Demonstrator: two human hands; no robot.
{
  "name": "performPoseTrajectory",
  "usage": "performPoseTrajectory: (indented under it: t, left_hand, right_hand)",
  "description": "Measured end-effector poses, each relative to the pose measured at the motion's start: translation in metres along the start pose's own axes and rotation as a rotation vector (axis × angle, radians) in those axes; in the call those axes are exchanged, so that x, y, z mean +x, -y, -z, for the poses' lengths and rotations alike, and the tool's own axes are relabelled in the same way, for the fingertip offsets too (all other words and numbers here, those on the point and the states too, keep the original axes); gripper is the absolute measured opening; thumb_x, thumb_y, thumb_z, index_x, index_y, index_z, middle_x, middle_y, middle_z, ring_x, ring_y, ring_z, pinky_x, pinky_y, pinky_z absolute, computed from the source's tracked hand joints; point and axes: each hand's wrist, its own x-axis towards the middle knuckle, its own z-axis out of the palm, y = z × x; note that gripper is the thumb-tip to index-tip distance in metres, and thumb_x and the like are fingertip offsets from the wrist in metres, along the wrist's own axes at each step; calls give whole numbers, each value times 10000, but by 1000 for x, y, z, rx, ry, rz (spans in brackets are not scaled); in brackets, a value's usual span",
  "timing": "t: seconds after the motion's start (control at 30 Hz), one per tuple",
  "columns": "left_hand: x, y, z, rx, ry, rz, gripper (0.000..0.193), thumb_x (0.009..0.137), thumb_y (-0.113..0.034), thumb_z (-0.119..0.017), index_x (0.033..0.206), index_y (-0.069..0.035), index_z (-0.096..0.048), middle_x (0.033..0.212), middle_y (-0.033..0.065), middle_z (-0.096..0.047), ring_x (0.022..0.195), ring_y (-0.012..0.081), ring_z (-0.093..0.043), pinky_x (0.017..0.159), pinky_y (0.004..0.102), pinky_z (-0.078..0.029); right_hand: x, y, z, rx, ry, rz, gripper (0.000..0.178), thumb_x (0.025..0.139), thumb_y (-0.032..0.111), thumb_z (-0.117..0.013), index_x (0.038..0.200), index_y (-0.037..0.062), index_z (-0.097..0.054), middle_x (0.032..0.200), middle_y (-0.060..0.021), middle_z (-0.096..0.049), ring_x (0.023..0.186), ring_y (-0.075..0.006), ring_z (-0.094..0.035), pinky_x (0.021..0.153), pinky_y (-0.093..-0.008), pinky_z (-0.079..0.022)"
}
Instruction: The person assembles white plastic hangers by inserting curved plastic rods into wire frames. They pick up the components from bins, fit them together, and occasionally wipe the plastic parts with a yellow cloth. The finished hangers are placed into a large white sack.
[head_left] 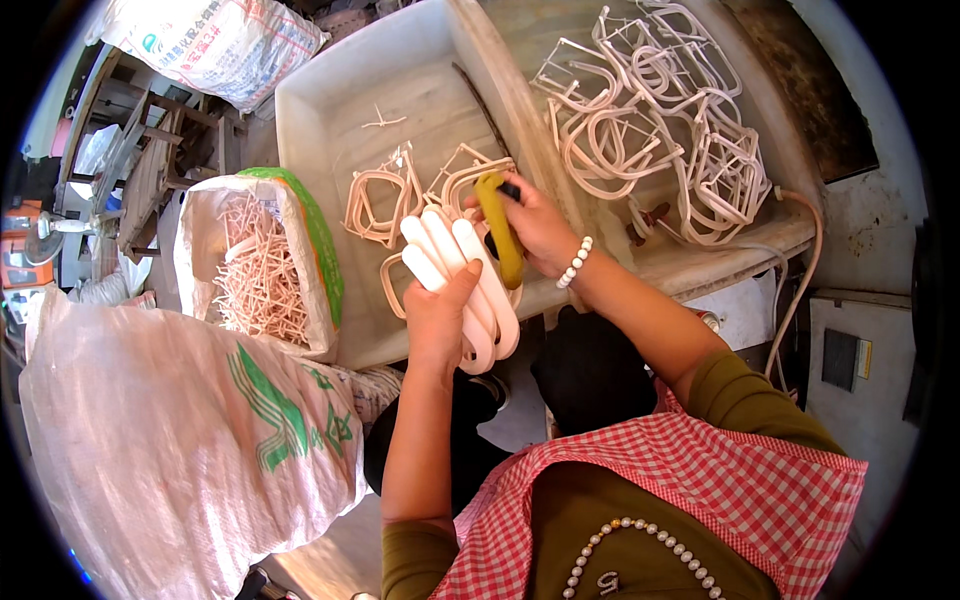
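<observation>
Over the grey tub (345, 105), left hand (438, 315) has fingers round pale pink loops (487, 300), right hand (540, 228) has fingers closed on a yellow tool (510, 258) beside them.

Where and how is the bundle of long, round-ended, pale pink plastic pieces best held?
Probably grip the bundle around its middle, from the left, as the left hand does: its pieces lie side by side, and the right hand occupies its upper right.
</observation>
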Motion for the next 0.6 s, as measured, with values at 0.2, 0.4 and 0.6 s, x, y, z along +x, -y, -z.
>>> performPoseTrajectory:
  t: [0.2,0.4,0.6]
  left_hand:
    - [-5,-1,0,-24,28,9,316,818,-97,-693,1080,43,-584,961,117,-644,804,186,-636,708,312,-519]
    - [-2,1,8,2,57,-4,303,833,-107,-682,1079,40,-584,960,115,-646,800,173,-632,699,295,-512]
    - [-5,-1,5,-45,104,23,298,841,-100,-672,1088,38,-579,967,114,-641,816,176,-631,700,293,-510]
  right_hand:
    - [-7,3,0,-42,225,-166,421,893,7,-517,1297,23,-402,1136,-94,-561,989,-149,-587,876,-287,-494]
    - [-7,5,2,113,335,-224,469,890,9,-496,1337,19,-354,1211,-109,-532,1076,-169,-562,947,-320,-462]
    - [-2,4,2,72,413,-235,457,889,16,-489,1331,13,-374,1258,-123,-515,1118,-175,-545,973,-321,-447]
